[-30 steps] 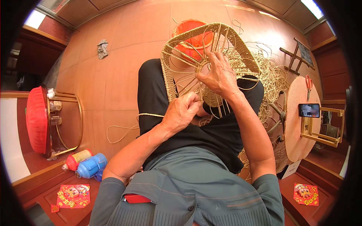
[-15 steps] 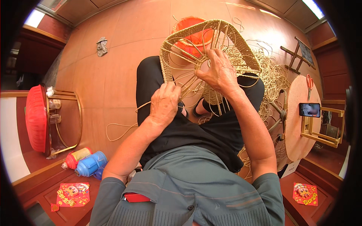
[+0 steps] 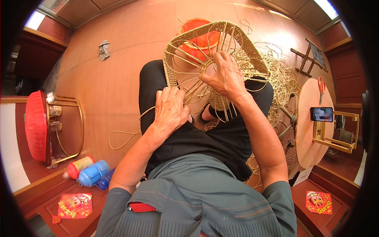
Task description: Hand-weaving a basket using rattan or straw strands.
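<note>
A half-woven piece of tan cord (image 3: 169, 62) rests across my knees, with a braided band round its rim and bare spokes running in to a small ring. My left hand (image 3: 170, 108) is closed at the band's near left end, fingers curled over the cord there. A loose strand comes out on that hand's left side. My right hand (image 3: 227, 77) grips the spokes beside the central ring, thumb on the near side; its fingertips are partly hidden.
A large heap of loose cord (image 3: 282, 77) lies on the floor at the right. Behind the weaving stands an orange-red bucket (image 3: 193, 25). Scissors (image 3: 321, 85) and a phone (image 3: 321, 114) are by the round table (image 3: 306, 138) at right. Flasks (image 3: 92, 173) lie at lower left.
My left hand has turned slightly, its back now more upward and its fingers flatter over the cord. The right hand keeps its hold. The whole view has shifted a little.
</note>
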